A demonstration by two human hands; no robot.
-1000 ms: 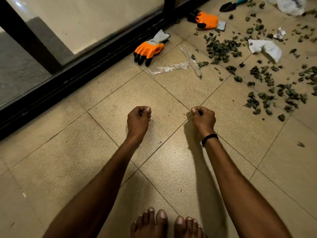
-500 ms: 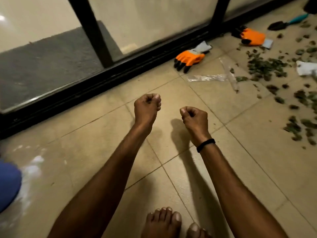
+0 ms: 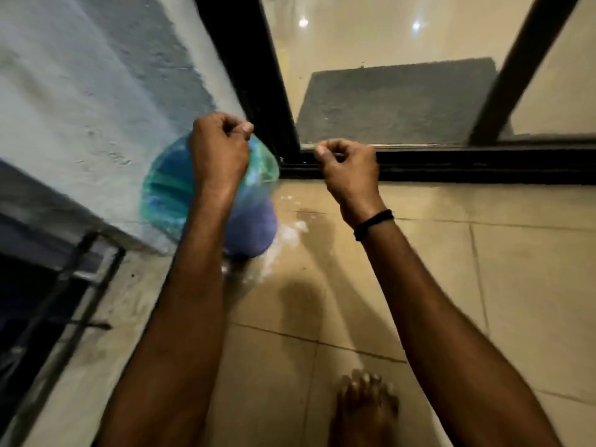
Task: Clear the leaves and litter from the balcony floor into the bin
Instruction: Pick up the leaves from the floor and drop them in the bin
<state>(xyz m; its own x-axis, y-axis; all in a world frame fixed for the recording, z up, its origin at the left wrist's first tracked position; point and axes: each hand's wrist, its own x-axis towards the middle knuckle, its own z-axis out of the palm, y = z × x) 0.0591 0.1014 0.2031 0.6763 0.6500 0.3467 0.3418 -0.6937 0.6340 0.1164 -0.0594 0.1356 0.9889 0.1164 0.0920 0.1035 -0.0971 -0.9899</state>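
Dim, warm light around me. Two bright spots glare in the glass door (image 3: 354, 43). My arms (image 3: 193, 301) cast soft shadows on the floor (image 3: 532, 285). Motion blur smears the bin (image 3: 167, 188) and wall (image 3: 80, 91); lines bend at the edges.

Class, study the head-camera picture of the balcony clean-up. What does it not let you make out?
- What the left hand and right hand hold, if anything: head view, curled fingers hide the palms.
- Contents of the bin: head view, left hand and forearm cover part of it, and motion blur smears the rest.
- Leaves and litter: none shows within this frame.
- The foot: blurred, cut off by the bottom edge.
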